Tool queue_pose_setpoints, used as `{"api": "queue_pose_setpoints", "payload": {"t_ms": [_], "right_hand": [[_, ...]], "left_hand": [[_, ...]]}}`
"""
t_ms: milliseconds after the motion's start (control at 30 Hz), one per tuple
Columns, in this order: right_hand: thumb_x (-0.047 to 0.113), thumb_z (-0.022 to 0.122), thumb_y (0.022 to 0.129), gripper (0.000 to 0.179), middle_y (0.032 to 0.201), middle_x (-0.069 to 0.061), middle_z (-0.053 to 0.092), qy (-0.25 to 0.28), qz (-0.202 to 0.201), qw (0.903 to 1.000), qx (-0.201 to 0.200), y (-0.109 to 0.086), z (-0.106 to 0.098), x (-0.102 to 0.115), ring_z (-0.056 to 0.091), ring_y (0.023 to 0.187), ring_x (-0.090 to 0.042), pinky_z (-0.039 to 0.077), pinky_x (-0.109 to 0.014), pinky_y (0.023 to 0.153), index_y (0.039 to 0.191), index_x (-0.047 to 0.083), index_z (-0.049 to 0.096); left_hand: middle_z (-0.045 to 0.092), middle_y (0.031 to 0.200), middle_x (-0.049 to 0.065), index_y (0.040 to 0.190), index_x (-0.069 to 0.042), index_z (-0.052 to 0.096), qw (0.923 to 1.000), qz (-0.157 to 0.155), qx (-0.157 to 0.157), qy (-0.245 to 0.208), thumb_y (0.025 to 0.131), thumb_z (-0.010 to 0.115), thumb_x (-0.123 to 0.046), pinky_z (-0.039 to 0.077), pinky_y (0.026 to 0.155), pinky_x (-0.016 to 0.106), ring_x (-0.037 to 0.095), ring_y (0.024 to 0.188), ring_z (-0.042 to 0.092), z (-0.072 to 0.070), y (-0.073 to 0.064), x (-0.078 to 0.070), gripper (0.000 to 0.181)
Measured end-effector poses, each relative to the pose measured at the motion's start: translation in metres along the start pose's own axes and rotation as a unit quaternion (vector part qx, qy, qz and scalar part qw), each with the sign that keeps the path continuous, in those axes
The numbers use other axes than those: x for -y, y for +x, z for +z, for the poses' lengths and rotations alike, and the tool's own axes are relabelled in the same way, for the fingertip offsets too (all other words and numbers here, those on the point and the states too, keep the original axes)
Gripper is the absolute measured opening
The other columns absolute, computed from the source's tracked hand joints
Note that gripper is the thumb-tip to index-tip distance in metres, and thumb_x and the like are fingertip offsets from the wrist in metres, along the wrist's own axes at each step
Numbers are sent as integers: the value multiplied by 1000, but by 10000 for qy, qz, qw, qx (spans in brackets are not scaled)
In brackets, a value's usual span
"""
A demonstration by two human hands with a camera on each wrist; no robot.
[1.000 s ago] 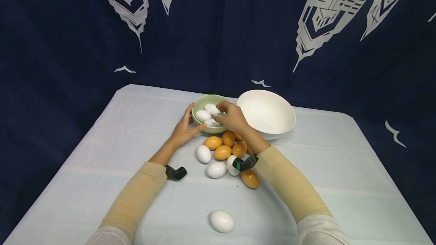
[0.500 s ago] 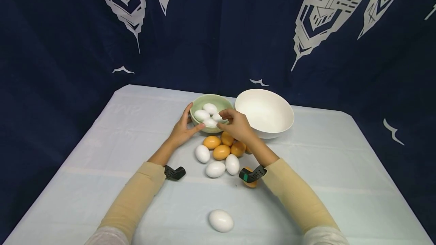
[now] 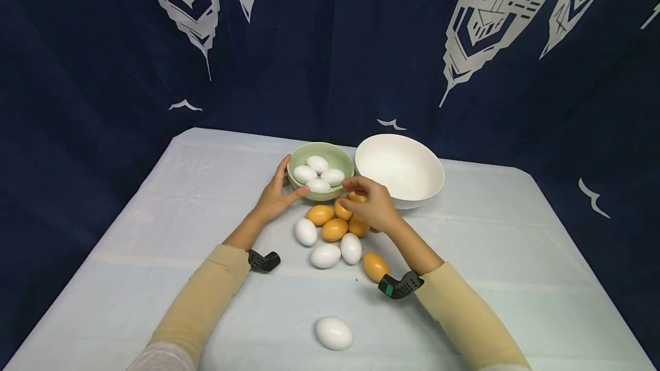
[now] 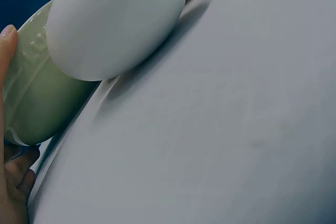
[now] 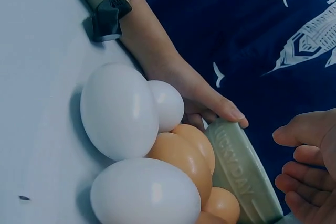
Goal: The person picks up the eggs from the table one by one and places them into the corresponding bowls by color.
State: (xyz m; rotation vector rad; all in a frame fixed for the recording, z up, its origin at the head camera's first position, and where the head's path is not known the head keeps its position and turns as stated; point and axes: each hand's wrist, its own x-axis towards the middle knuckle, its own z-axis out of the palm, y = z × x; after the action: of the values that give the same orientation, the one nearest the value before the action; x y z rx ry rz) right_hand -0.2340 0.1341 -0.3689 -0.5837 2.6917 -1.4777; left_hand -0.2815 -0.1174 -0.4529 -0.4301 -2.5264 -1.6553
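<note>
My left hand (image 3: 275,199) grips the light green bowl (image 3: 334,156) at its left side, thumb near the front rim. In the left wrist view, curled fingers (image 4: 20,174) lie at the lower end of the bowl. Several white eggs (image 3: 317,164) lie inside it. Just right of the bowl is my right hand (image 3: 375,205), holding nothing, its fingers loosely bent above the brown eggs (image 3: 335,229). The right wrist view shows a gap between my right hand (image 5: 312,166) and the bowl wall (image 5: 239,174), which bears raised lettering.
A large white bowl (image 3: 399,168) stands right of the green one. Three white eggs, one being the near egg (image 3: 325,256), lie before the brown ones. A brown egg (image 3: 376,267) sits by my right wrist; a single white egg (image 3: 334,333) rests nearer the front.
My right hand has let go of a white egg in the green bowl and drawn back right and toward me. The left hand has stayed on the bowl.
</note>
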Motion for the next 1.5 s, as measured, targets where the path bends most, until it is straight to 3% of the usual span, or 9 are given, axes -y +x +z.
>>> {"api": "queue_pose_setpoints", "payload": {"t_ms": [367, 567, 933, 1500], "right_hand": [[2, 75, 84, 37, 115, -22, 64, 402, -261, 9988, 119, -32, -4, -9, 60, 108, -36, 46, -48, 97, 116, -8, 62], [3, 75, 85, 37, 116, -24, 62, 637, -59, 9977, 202, -49, -4, -18, 60, 110, -38, 48, -46, 95, 117, -9, 61], [7, 78, 82, 32, 108, -14, 68, 86, -124, 9999, 64, -68, 1, -22, 65, 99, -28, 49, -48, 93, 110, -3, 66], [12, 83, 78, 32, 101, -1, 70, -616, 43, 9981, 4, -85, 10, -27, 65, 97, -23, 50, -44, 89, 106, 6, 69]], "left_hand": [[28, 156, 14, 158, -23, 8, 10000, -58, 8, -29, 91, 70, -34, 26, 111, 53, 35, 129, 46, 0, 1, 1, 92], [27, 156, 14, 158, -22, 7, 10000, -39, 6, -61, 91, 70, -35, 25, 111, 54, 35, 129, 46, 0, 0, 1, 93], [28, 155, 14, 158, -23, 8, 10000, -30, -4, -44, 91, 70, -33, 26, 111, 52, 35, 128, 47, 0, 1, 1, 91], [28, 155, 14, 158, -22, 8, 10000, -26, 1, -72, 91, 70, -29, 27, 111, 51, 34, 128, 47, 0, 0, 0, 92]]}}
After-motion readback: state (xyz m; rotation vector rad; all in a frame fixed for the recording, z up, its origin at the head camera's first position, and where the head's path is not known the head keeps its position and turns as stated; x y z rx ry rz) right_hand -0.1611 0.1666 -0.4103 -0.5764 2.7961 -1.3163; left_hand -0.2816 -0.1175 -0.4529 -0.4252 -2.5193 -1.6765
